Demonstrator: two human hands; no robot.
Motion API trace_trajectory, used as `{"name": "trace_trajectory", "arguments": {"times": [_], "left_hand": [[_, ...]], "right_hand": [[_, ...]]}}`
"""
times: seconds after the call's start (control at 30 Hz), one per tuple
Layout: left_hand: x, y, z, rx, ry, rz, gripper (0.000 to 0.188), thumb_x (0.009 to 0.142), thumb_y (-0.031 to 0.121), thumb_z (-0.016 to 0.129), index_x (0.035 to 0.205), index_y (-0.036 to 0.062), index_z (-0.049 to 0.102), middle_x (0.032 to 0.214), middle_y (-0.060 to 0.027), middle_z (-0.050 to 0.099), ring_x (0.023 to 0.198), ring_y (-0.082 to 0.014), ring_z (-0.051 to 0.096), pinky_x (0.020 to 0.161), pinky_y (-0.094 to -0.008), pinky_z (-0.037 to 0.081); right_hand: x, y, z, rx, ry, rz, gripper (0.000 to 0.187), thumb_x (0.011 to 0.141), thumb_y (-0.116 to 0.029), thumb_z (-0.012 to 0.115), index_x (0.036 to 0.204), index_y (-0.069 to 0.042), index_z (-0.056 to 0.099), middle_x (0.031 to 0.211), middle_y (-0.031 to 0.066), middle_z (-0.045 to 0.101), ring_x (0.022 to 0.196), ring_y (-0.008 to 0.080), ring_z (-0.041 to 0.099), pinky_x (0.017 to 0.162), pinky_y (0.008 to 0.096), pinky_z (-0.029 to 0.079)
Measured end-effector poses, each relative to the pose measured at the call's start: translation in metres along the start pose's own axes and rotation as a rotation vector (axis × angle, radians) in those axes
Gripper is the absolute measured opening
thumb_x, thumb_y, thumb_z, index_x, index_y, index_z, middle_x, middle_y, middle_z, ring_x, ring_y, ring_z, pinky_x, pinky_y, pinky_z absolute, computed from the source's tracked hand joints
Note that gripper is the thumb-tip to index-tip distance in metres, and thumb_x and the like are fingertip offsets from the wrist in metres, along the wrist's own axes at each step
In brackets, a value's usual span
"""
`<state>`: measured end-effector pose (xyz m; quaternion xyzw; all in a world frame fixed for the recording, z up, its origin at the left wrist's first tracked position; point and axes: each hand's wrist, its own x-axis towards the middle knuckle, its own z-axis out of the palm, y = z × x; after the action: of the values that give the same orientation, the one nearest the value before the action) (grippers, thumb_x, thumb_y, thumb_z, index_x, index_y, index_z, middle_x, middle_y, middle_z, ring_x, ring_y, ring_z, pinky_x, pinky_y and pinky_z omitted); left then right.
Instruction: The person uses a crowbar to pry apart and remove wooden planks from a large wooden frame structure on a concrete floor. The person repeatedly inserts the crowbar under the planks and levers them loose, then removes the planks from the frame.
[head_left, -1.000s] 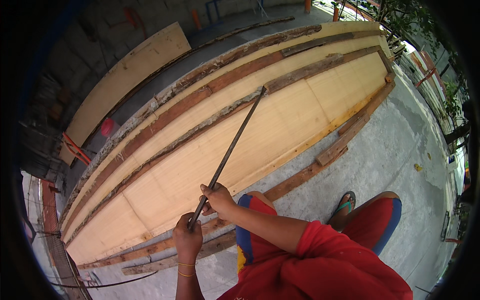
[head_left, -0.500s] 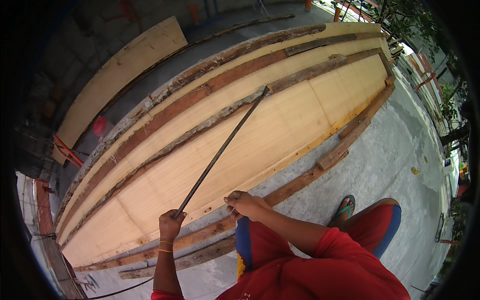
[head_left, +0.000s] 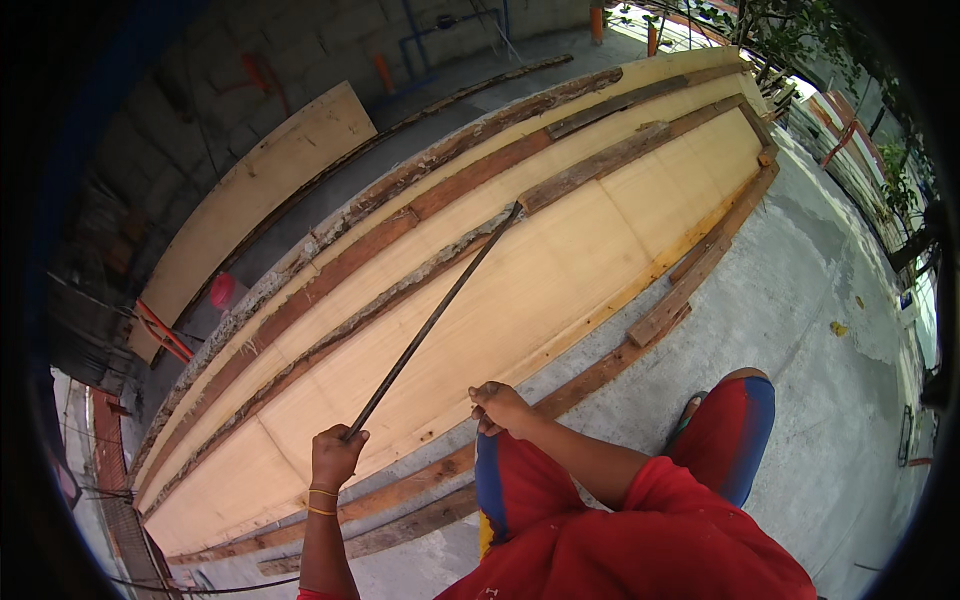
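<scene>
A long thin dark metal bar (head_left: pixel 435 322) slants away from me, with my left hand (head_left: pixel 336 455) wrapped round its near end. The bar's far tip rests at the joint between two rough wooden strips (head_left: pixel 590 165) lying along a long pale plywood panel (head_left: pixel 560 275). Over the panel's near edge, by my raised knee, my right hand (head_left: pixel 500 408) is closed with thumb and fingers pressed together. Whatever it may hold is too small to make out. More rough-edged planks (head_left: pixel 300 285) run lengthwise along the panel's far side.
Brown wooden strips (head_left: pixel 590 378) lie along the near side on the grey concrete floor (head_left: pixel 770 400). Beyond the planks are another plywood sheet (head_left: pixel 265 190), a pink object (head_left: pixel 222 290) and orange pipes (head_left: pixel 165 332) by a block wall. A dark cable (head_left: pixel 205 588) crosses at lower left.
The view has shifted a little, so the panel sits lower and tilted. The bar's tip stays at the same joint, and my left hand keeps its grip. My right hand remains closed near the knee.
</scene>
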<state>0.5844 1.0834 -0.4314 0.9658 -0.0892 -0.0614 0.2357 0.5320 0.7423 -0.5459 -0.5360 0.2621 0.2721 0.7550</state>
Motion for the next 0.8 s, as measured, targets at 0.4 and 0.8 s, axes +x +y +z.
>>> {"name": "trace_trajectory", "arguments": {"times": [0.4, 0.8], "left_hand": [[0.010, 0.018, 0.003, -0.047, -0.103, -0.021, 0.032, 0.089, 0.026, 0.080, 0.080, -0.0025, 0.069, 0.059, -0.0157, 0.060, 0.051, -0.0248, 0.058, 0.052, -0.0381, 0.047], [0.040, -0.078, 0.080, -0.081, 0.043, -0.053, 0.043, 0.093, 0.037, 0.077, 0.073, -0.0001, 0.069, 0.057, -0.0138, 0.059, 0.050, -0.0248, 0.057, 0.052, -0.0391, 0.046]], "right_hand": [[0.063, -0.110, 0.013, 0.171, 0.121, -0.099, 0.066, 0.104, -0.061, 0.049, 0.139, -0.005, 0.050, 0.100, 0.0097, 0.062, 0.059, 0.0228, 0.064, 0.053, 0.0422, 0.058], [0.145, -0.127, 0.045, -0.047, 0.200, -0.024, 0.057, 0.105, -0.057, 0.052, 0.119, -0.002, 0.056, 0.080, 0.0093, 0.065, 0.054, 0.0204, 0.063, 0.048, 0.0395, 0.056]]}}
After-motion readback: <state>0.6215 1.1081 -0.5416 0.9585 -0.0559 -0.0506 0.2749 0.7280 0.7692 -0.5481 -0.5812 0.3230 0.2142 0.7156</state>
